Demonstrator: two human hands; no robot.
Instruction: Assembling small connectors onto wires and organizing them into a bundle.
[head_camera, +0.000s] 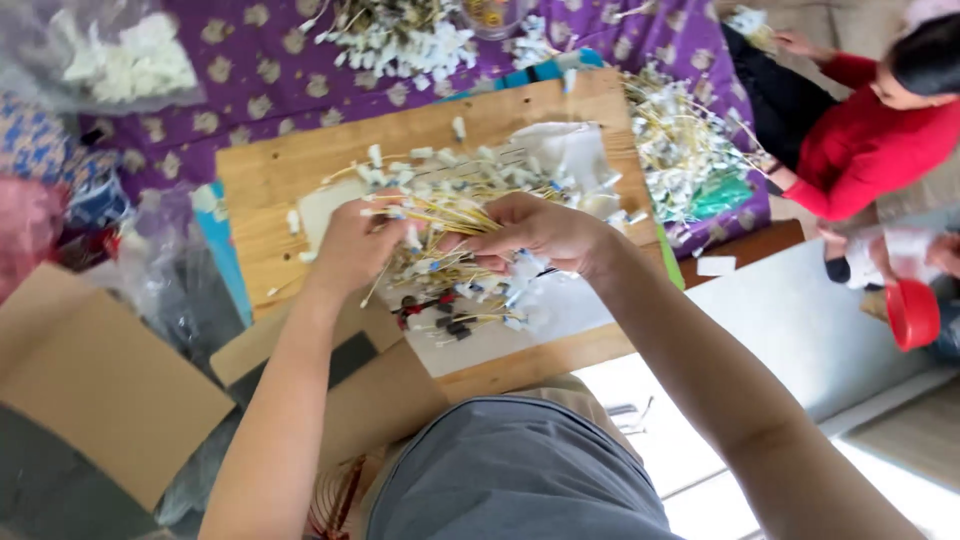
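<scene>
Step in hand, as judged: thin yellow sticks with white tips (440, 215) are being gathered and sorted out of a loose pile at frame centre, on the wooden board (270, 180).

- Left hand (352, 245), centre-left: fingers curled together around a few sticks near their ends. Grip is partly hidden, so how tightly they are pinched cannot be told.
- Right hand (535, 232), centre-right: fingers bent and closed down onto the top of the bundle; the fingertips are buried in the sticks.
- The bundle lies between and under both hands, fanned rather than aligned. Small dark and blue pieces (450, 322) sit just below it on a white sheet (560, 310).

How it is best done:
- Tips should be squared up before the grip is tightened; crossed sticks look likely to snag.
- A small count per pull is advised; the pile is tangled.
- The bundle should be lifted clear rather than dragged, so the dark pieces are not swept off the sheet.
- Sticks look thin and easily bent; pressure is better applied near the white tips.

Surroundings: more white-tipped sticks are heaped at top centre (400, 40) and upper right (680, 150) on purple patterned cloth (260, 70). A cardboard flap (90, 390) lies lower left. A person in a red top (865, 145) is seated at the upper right, with a red bowl (912, 315) below, well apart from the board.
</scene>
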